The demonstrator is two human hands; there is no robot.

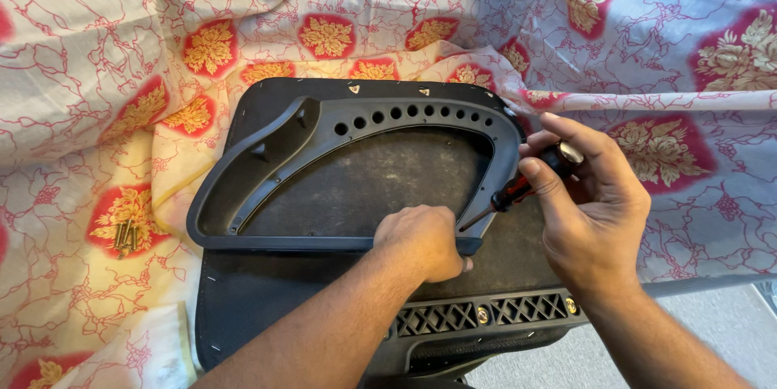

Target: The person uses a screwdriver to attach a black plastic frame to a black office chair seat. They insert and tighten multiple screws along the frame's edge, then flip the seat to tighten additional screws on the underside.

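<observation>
Screwdriver [518, 189] in right hand [595, 211]; left hand [421, 239] pressing black frame [243, 203]; screws [125, 235] aside.

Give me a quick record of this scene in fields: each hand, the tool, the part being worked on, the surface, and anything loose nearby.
left hand: pressing on the lower edge of the frame
right hand: gripping the screwdriver
screwdriver: black and red handle, tip angled down to the frame's right corner
frame: dark plastic, curved, a row of round holes along its top, lying on the panel
panel: dark, flat, grille strip at its near edge
cloth: white, red floral print, wrinkled
screws: small pile on the cloth, left of the frame
</observation>
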